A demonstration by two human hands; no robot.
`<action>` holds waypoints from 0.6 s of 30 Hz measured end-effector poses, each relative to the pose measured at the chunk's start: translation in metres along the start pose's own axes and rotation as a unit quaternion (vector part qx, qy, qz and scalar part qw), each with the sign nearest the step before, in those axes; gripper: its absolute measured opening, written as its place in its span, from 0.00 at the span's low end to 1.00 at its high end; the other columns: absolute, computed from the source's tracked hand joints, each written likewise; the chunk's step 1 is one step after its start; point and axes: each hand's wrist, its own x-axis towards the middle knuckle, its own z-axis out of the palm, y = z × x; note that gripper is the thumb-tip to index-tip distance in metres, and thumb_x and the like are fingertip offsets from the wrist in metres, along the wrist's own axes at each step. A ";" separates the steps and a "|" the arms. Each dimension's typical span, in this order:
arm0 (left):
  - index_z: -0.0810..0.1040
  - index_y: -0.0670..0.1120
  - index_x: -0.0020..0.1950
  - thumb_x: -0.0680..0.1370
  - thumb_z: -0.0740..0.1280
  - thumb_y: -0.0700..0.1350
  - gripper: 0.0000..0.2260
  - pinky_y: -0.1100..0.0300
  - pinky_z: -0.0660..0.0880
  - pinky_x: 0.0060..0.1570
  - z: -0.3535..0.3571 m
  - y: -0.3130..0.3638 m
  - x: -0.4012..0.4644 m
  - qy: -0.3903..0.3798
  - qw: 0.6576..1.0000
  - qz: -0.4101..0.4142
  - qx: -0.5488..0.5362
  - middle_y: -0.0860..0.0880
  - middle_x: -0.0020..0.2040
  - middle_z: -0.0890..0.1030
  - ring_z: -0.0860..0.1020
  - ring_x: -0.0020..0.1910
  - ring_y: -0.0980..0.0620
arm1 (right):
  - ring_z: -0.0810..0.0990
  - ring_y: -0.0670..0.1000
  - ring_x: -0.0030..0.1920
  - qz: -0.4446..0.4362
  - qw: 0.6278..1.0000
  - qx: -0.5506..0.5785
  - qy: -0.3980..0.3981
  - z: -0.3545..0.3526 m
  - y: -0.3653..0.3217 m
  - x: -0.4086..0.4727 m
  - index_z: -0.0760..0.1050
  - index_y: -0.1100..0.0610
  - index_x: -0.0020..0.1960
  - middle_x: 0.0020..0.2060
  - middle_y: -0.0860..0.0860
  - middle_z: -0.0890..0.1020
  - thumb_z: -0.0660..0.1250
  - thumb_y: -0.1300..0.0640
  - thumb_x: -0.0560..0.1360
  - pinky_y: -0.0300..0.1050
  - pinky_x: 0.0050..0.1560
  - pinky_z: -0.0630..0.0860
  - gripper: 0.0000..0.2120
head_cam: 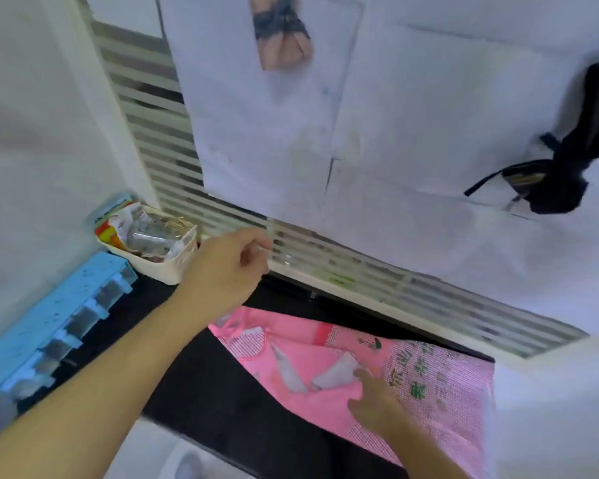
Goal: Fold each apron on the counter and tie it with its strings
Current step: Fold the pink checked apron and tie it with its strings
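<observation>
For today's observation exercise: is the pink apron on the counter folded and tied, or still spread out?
Spread out, not tied. The pink apron lies flat across the black counter, and the right hand touches it.

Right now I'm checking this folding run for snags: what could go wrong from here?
1. The pink apron lies partly off the black counter's front edge, so it may slide off.
2. The left hand is raised beside the basket of packets and could knock it.
3. Only the right hand touches the apron, so the fabric may bunch.
</observation>
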 end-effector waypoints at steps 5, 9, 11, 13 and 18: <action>0.82 0.54 0.52 0.81 0.67 0.38 0.11 0.60 0.79 0.44 0.071 -0.004 -0.021 -0.020 0.998 -0.040 -0.032 0.56 0.38 0.85 0.84 0.39 0.58 | 0.73 0.61 0.71 0.013 0.999 -0.024 -0.019 0.065 0.063 -0.003 0.40 0.41 0.83 0.76 0.59 0.65 0.66 0.46 0.79 0.56 0.65 0.78 0.43; 0.82 0.55 0.52 0.82 0.67 0.39 0.11 0.64 0.76 0.41 0.084 0.000 -0.024 -0.028 0.998 -0.061 0.000 0.56 0.38 0.85 0.84 0.39 0.59 | 0.70 0.60 0.73 0.048 0.993 -0.076 0.073 0.057 0.057 0.015 0.43 0.52 0.84 0.78 0.62 0.61 0.66 0.47 0.81 0.54 0.64 0.77 0.42; 0.82 0.55 0.52 0.82 0.67 0.39 0.11 0.68 0.76 0.37 0.085 0.005 -0.025 -0.023 0.997 -0.067 0.003 0.55 0.38 0.86 0.84 0.39 0.58 | 0.64 0.62 0.76 0.057 0.988 -0.137 0.052 0.048 0.060 0.016 0.60 0.55 0.80 0.78 0.62 0.59 0.65 0.52 0.80 0.55 0.71 0.72 0.31; 0.83 0.55 0.51 0.82 0.67 0.39 0.11 0.70 0.76 0.35 0.082 0.010 -0.025 -0.015 0.997 -0.069 -0.003 0.54 0.39 0.86 0.85 0.38 0.57 | 0.70 0.58 0.70 0.045 0.990 -0.125 0.046 0.047 0.070 0.017 0.73 0.55 0.69 0.71 0.59 0.69 0.62 0.58 0.79 0.53 0.68 0.74 0.19; 0.83 0.56 0.49 0.82 0.66 0.38 0.12 0.58 0.81 0.39 0.069 0.020 -0.026 -0.024 0.997 -0.069 0.000 0.56 0.39 0.86 0.85 0.37 0.58 | 0.82 0.46 0.42 -0.019 0.997 0.053 0.053 0.060 0.105 0.042 0.81 0.50 0.60 0.47 0.47 0.80 0.62 0.58 0.75 0.48 0.47 0.85 0.16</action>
